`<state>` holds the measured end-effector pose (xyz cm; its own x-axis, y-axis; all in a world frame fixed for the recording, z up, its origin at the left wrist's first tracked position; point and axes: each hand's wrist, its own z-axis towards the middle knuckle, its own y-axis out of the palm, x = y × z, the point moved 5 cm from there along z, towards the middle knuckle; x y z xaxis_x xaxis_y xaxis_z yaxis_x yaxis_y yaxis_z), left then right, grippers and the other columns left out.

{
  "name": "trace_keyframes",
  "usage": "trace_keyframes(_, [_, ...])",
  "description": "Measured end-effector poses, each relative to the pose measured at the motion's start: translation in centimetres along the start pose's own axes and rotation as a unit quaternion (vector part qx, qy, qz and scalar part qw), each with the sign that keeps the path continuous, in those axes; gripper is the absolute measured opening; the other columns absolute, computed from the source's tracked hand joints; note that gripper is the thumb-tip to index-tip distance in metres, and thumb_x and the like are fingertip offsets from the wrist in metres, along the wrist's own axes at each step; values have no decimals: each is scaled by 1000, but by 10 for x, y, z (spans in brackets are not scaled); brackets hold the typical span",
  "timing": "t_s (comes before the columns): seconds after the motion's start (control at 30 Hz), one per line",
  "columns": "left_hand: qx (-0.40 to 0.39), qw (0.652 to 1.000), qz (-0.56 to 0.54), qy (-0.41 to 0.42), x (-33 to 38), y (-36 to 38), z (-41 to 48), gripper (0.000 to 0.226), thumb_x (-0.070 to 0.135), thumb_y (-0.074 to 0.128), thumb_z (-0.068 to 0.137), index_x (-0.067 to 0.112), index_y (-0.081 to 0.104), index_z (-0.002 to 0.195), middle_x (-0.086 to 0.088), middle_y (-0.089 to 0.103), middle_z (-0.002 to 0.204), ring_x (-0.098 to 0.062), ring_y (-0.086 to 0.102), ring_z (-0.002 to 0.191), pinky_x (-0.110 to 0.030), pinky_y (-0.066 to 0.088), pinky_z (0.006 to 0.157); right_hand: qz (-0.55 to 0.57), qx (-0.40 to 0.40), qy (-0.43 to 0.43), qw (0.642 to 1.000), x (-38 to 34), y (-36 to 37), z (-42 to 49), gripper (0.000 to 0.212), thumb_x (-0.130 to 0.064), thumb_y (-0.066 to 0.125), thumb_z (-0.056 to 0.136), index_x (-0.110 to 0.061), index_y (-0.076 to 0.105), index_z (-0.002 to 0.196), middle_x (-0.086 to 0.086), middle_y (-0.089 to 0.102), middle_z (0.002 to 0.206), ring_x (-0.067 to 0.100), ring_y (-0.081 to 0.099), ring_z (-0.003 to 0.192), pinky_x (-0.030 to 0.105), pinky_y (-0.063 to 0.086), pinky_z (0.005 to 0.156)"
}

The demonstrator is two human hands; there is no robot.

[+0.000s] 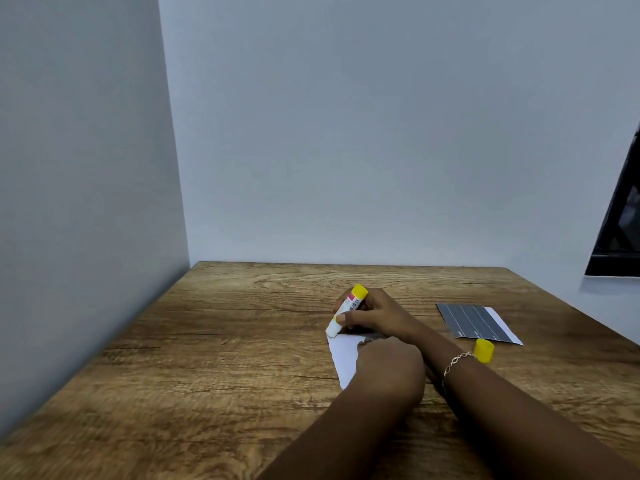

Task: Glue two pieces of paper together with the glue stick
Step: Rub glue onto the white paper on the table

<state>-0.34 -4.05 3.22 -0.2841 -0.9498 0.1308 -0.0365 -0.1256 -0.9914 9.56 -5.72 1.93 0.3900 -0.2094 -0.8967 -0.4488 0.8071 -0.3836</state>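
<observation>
My right hand (372,315) grips a white glue stick (346,311) with a yellow end, tilted, its lower tip touching the far corner of a white piece of paper (343,356) on the wooden table (225,341). My left hand (389,368) rests on that paper and covers most of it; how its fingers lie is hidden. The yellow cap (484,350) lies on the table to the right, beside my right wrist. A second piece of paper (476,323), dark grey with pale lines and a white edge, lies flat at the right.
Grey walls close off the table's left side and back edge. A dark window frame (620,230) sits at the far right. A thin bracelet (457,362) circles my right wrist.
</observation>
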Motion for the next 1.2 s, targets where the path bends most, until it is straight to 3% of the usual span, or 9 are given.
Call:
trace_keyframes(0.33, [-6, 1000, -8, 1, 0, 1, 0, 27, 9, 47, 92, -3, 58, 114, -19, 61, 121, -32, 55, 115, -41, 35, 105, -34, -3, -7, 999, 0, 0, 0, 15, -17, 68, 78, -4, 67, 87, 19, 71, 94, 28, 67, 87, 38, 50, 82])
trace_keyframes(0.5, [-7, 1000, 1, 0, 0, 0, 0, 29, 11, 47, 93, -1, 57, 118, -17, 59, 126, -32, 51, 121, -42, 29, 108, -36, 6, -1, 999, 1, -5, -2, 12, -17, 68, 77, -7, 68, 85, 13, 71, 88, 20, 67, 80, 33, 51, 76])
trace_keyframes(0.67, [-9, 1000, 9, -2, -1, 0, 2, 29, 13, 47, 94, -1, 57, 116, -18, 58, 125, -32, 51, 120, -41, 32, 107, -32, 6, -1, 999, 3, -8, -4, 10, -14, 67, 78, -6, 68, 83, 14, 71, 87, 20, 67, 79, 28, 50, 71])
trace_keyframes(0.87, [-5, 1000, 3, 8, -1, 3, 6, 30, 9, 47, 93, -4, 54, 118, -20, 57, 126, -33, 51, 120, -40, 34, 107, -16, 18, 9, 1000, 4, -14, -10, 6, -12, 66, 78, -8, 68, 82, 3, 73, 80, 15, 68, 76, 19, 50, 65])
trace_keyframes(1.07, [5, 1000, 8, -2, -2, 13, 13, 31, 12, 47, 93, -3, 54, 119, -18, 58, 125, -30, 54, 117, -35, 40, 100, 12, 31, 30, 999, 5, -21, -17, 5, -7, 65, 77, -11, 67, 78, 0, 73, 74, 14, 68, 71, 19, 51, 60])
trace_keyframes(1.2, [-11, 999, 21, -26, -3, 13, 17, 37, 13, 49, 92, -4, 48, 125, -20, 54, 129, -31, 51, 119, -36, 41, 99, 19, 40, 43, 998, 7, -28, -20, 7, -6, 65, 77, -12, 68, 77, 3, 73, 77, 19, 69, 75, 23, 54, 65])
